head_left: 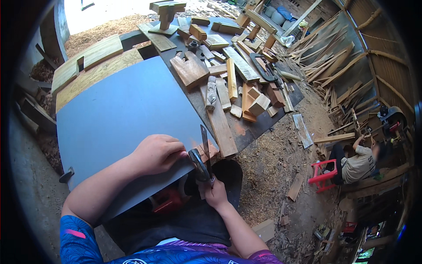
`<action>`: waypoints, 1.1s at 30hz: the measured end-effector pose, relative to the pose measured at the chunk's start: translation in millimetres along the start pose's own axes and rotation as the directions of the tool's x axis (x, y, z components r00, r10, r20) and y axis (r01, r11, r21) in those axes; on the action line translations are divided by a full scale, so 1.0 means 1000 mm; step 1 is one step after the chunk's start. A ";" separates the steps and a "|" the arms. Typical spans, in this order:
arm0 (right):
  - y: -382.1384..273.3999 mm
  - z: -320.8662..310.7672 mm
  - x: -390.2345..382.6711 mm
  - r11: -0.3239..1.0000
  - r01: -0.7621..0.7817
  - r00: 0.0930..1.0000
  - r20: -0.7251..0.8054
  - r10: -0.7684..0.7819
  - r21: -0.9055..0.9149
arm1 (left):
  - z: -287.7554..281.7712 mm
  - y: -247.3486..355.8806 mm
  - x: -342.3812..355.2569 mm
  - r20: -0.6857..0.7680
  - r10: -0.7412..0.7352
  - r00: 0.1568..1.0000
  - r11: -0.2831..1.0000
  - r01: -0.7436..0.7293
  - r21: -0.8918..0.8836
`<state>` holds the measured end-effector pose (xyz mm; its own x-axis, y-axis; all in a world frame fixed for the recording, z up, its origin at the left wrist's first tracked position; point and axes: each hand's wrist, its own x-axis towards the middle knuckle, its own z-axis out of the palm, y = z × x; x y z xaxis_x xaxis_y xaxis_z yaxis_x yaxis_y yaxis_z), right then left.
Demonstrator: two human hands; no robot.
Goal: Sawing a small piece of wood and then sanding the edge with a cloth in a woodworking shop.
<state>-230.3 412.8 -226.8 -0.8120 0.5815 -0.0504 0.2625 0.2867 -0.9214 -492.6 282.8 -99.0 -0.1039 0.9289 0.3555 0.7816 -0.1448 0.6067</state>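
Note:
My right hand [213,192] grips the handle of a hand tool with a long, narrow, dark metal blade [205,141], pointing away from me; file or saw, I cannot tell. Just left of it, a dark metal clamp [199,163] stands at the near right corner of a grey-blue board [118,110]. Beside the clamp a reddish wood block [211,151] lies at that corner, with reddish dust around it. My left hand [159,152] is closed over the board's near edge, fingertips close to the clamp; whatever is in them is hidden.
Wood offcuts [191,68] and a dark G-clamp [262,67] crowd the bench beyond the board. Another clamp [67,175] grips the board's left edge. Shavings and scraps cover the floor at right. A person [358,163] sits there on a red stool [323,177], working.

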 end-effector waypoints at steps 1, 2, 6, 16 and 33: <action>0.005 -0.003 0.003 0.995 0.063 0.998 0.009 -0.063 -0.079 | 0.000 0.000 0.001 0.014 -0.011 1.000 1.000 0.011 0.001; 0.010 -0.005 0.004 0.979 0.126 0.992 0.022 -0.124 -0.159 | 0.000 0.000 0.002 0.027 -0.022 0.999 1.000 0.021 0.002; 0.009 -0.011 0.007 0.955 0.234 0.970 -0.024 -0.242 -0.182 | 0.000 -0.001 0.002 0.039 -0.026 0.999 1.000 0.026 0.000; 0.071 -0.007 0.007 0.923 0.098 0.995 0.008 -0.103 -0.373 | -0.005 0.003 0.003 0.052 -0.017 0.999 1.000 0.017 -0.001; 0.045 -0.005 0.010 0.942 0.096 0.993 -0.033 -0.112 -0.321 | -0.003 0.000 0.001 0.042 -0.019 0.999 1.000 0.019 -0.005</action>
<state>-224.4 435.2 -266.7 -0.8184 0.5708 0.0661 0.3370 0.5700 -0.7493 -494.4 282.5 -96.8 -0.0925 0.9450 0.3137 0.7766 -0.1287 0.6167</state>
